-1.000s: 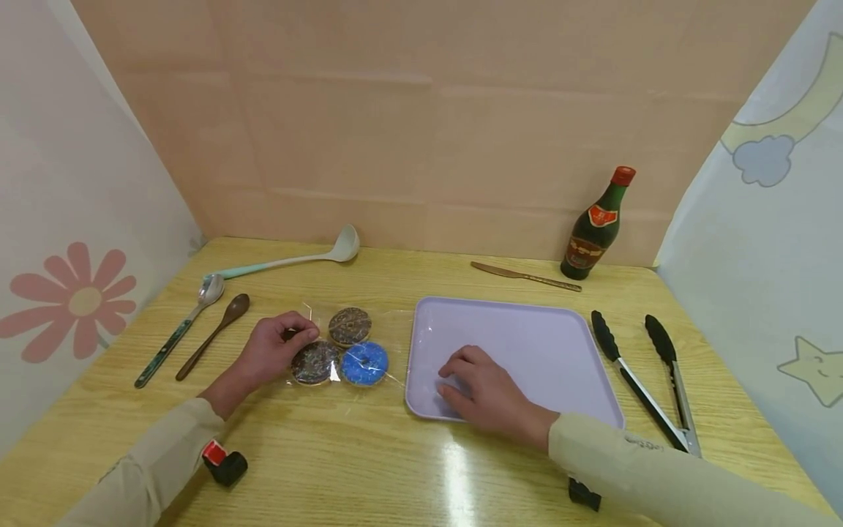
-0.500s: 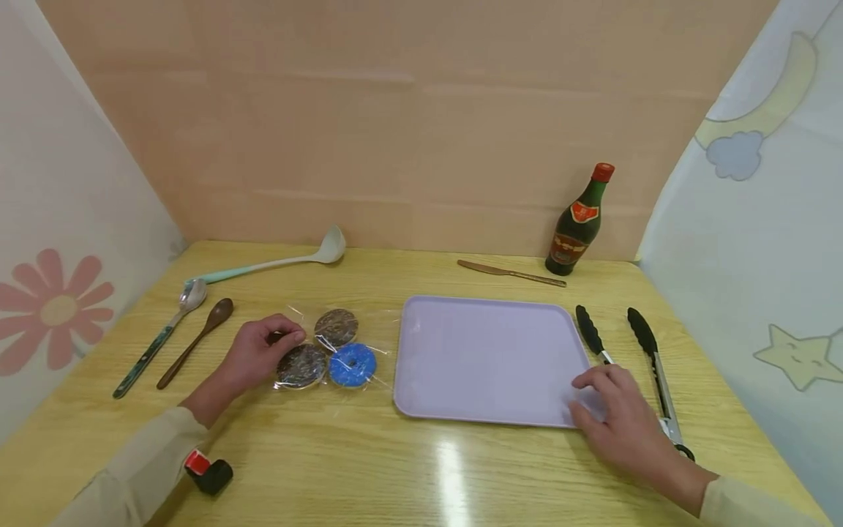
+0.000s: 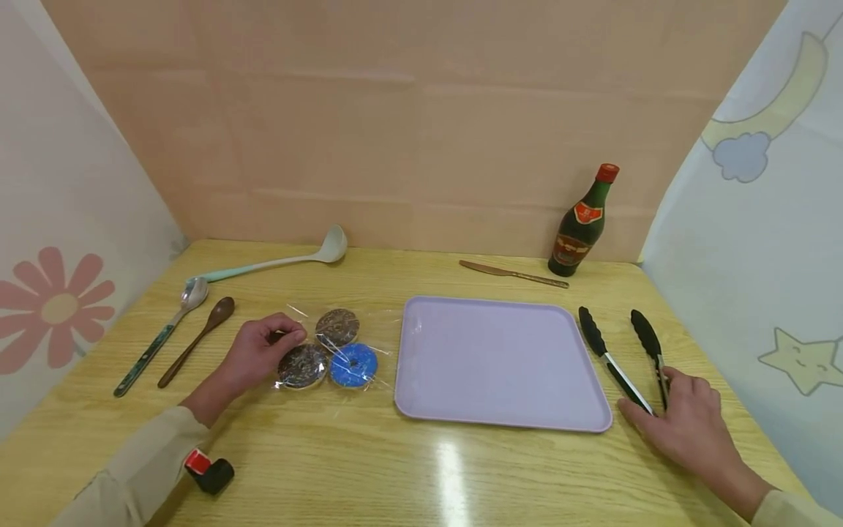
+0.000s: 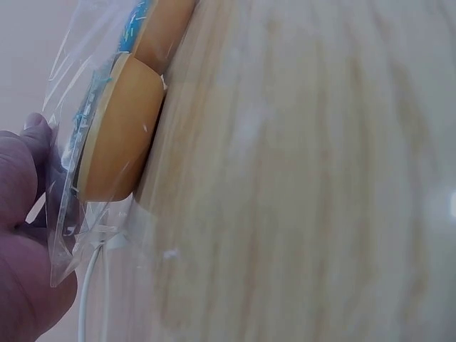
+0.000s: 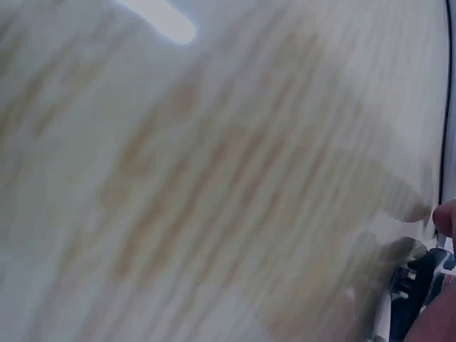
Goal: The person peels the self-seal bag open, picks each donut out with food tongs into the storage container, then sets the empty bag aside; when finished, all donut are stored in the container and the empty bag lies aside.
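My left hand (image 3: 290,337) pinches the edge of a clear plastic bag (image 3: 316,322) lying on the wooden table (image 3: 408,468). Inside it are a brown doughnut (image 3: 336,327), a dark sprinkled doughnut (image 3: 301,365) and a blue doughnut (image 3: 353,364). The left wrist view shows the bag (image 4: 78,85) and a doughnut's tan side (image 4: 117,135) beside my thumb (image 4: 21,171). My right hand (image 3: 658,401) lies over the handle end of the black-tipped metal tongs (image 3: 615,359), thumb beside one arm and fingers over the other. A black part of the tongs (image 5: 410,288) shows blurred in the right wrist view.
A lilac tray (image 3: 500,359) lies between the bag and the tongs. At the back stand a dark bottle (image 3: 581,223), a bronze knife (image 3: 512,274) and a pale ladle (image 3: 276,261). A metal spoon (image 3: 161,333) and a wooden spoon (image 3: 197,340) lie far left. Panels wall three sides.
My right hand left the tray, slid right past its edge and now lies on the tongs. The left hand stayed on the bag.
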Action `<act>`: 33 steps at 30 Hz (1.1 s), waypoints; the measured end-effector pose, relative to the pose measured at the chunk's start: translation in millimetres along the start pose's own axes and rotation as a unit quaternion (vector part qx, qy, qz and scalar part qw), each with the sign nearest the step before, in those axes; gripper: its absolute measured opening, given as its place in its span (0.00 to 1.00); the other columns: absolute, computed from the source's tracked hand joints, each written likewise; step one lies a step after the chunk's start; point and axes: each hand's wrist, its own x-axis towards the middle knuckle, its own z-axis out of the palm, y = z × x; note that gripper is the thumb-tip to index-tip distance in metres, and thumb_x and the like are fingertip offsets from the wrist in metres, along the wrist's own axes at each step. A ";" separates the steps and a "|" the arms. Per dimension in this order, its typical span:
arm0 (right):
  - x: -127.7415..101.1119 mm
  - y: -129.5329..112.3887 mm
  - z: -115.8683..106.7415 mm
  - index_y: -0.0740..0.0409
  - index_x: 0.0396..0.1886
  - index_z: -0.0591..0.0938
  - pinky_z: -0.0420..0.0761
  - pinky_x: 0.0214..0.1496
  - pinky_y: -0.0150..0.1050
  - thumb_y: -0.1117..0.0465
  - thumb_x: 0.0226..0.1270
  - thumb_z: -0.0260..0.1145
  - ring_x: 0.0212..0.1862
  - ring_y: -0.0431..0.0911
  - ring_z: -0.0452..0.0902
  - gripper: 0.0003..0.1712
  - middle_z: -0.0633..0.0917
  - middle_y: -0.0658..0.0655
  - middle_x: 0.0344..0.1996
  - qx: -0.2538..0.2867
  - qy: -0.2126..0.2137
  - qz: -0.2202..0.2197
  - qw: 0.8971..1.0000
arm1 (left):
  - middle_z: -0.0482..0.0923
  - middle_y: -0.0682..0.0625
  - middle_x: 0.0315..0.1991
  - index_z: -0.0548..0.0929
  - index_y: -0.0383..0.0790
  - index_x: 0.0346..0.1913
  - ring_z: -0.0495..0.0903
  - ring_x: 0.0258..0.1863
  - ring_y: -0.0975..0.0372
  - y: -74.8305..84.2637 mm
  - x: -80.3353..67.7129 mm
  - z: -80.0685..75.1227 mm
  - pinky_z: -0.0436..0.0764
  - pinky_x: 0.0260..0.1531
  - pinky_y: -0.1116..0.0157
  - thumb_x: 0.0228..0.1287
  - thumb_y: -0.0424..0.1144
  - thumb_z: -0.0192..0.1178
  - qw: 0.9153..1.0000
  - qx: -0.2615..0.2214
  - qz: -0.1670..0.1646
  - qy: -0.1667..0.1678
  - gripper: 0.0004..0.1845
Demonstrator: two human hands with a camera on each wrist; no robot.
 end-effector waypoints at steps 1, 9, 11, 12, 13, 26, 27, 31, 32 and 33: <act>1.4 0.1 0.3 0.86 0.59 0.56 0.62 0.41 0.64 0.41 0.57 0.67 0.50 0.76 0.51 0.55 0.59 0.84 0.48 -0.002 -0.008 0.007 1.000 | 0.79 0.41 0.29 0.82 0.26 0.32 0.75 0.24 0.54 -0.1 0.2 -0.1 0.73 0.24 0.72 0.61 0.20 0.58 1.000 0.000 -0.001 -0.001 0.03; 17.2 1.9 -3.6 0.94 0.52 0.58 0.69 0.38 0.64 0.35 0.56 0.66 0.43 0.76 0.64 0.60 0.66 0.88 0.39 -0.016 -0.060 0.030 0.998 | 0.79 0.40 0.28 0.81 0.26 0.32 0.75 0.24 0.53 1.7 0.1 0.6 0.73 0.24 0.73 0.61 0.20 0.58 1.000 -0.002 -0.001 0.001 0.03; 19.6 3.0 -5.7 0.94 0.49 0.60 0.72 0.36 0.61 0.35 0.56 0.65 0.40 0.75 0.68 0.59 0.69 0.87 0.36 -0.017 -0.078 0.032 0.996 | 0.79 0.39 0.28 0.81 0.26 0.31 0.75 0.24 0.52 2.2 -0.1 0.9 0.73 0.24 0.73 0.61 0.20 0.58 1.000 -0.001 0.001 0.003 0.04; 20.4 3.5 -6.7 0.93 0.47 0.63 0.73 0.34 0.59 0.35 0.56 0.65 0.38 0.74 0.70 0.57 0.70 0.86 0.35 -0.013 -0.081 0.032 0.996 | 0.79 0.39 0.28 0.81 0.26 0.31 0.75 0.24 0.52 2.2 -0.1 1.0 0.73 0.24 0.73 0.60 0.19 0.58 1.000 -0.002 0.002 0.003 0.04; 20.9 3.6 -7.6 0.93 0.47 0.63 0.74 0.33 0.59 0.35 0.56 0.65 0.37 0.74 0.71 0.57 0.70 0.86 0.35 -0.011 -0.084 0.033 0.996 | 0.79 0.40 0.28 0.81 0.26 0.31 0.75 0.24 0.53 2.0 -0.2 1.0 0.73 0.24 0.73 0.60 0.19 0.58 1.000 -0.001 0.002 0.004 0.04; 19.1 -14.3 -8.4 0.81 0.56 0.66 0.67 0.34 0.50 0.49 0.56 0.71 0.38 0.60 0.67 0.43 0.73 0.65 0.30 0.040 -0.017 -0.061 0.997 | 0.79 0.41 0.29 0.82 0.26 0.32 0.76 0.25 0.59 0.9 0.0 0.6 0.73 0.25 0.73 0.61 0.20 0.58 1.000 0.005 0.001 0.003 0.04; 19.3 -19.8 -8.2 0.78 0.56 0.68 0.66 0.32 0.47 0.50 0.55 0.73 0.36 0.56 0.68 0.42 0.73 0.61 0.29 0.045 -0.010 -0.079 0.996 | 0.79 0.41 0.29 0.82 0.26 0.32 0.76 0.25 0.58 1.0 -0.2 0.6 0.73 0.25 0.73 0.61 0.20 0.58 1.000 0.004 0.000 0.003 0.04; 19.1 -44.5 -8.3 0.70 0.58 0.72 0.66 0.28 0.38 0.57 0.51 0.77 0.31 0.45 0.68 0.38 0.74 0.55 0.31 0.078 0.000 -0.157 0.985 | 0.79 0.40 0.29 0.82 0.26 0.32 0.76 0.25 0.59 0.6 -0.7 0.9 0.73 0.25 0.74 0.61 0.20 0.58 1.000 -0.003 -0.001 0.002 0.04; 18.6 -50.6 -8.2 0.68 0.58 0.72 0.66 0.28 0.36 0.58 0.50 0.77 0.30 0.43 0.67 0.38 0.74 0.54 0.33 0.086 -0.002 -0.178 0.980 | 0.79 0.40 0.29 0.82 0.26 0.32 0.76 0.25 0.61 0.4 -0.7 1.0 0.73 0.25 0.74 0.61 0.20 0.58 1.000 -0.003 -0.001 0.002 0.04; 18.1 -56.5 -7.7 0.67 0.58 0.73 0.65 0.26 0.34 0.59 0.49 0.77 0.29 0.40 0.67 0.37 0.74 0.53 0.34 0.095 -0.006 -0.198 0.976 | 0.79 0.40 0.29 0.82 0.26 0.32 0.76 0.25 0.61 0.3 -0.6 1.1 0.73 0.25 0.74 0.61 0.20 0.58 1.000 -0.002 -0.001 0.002 0.04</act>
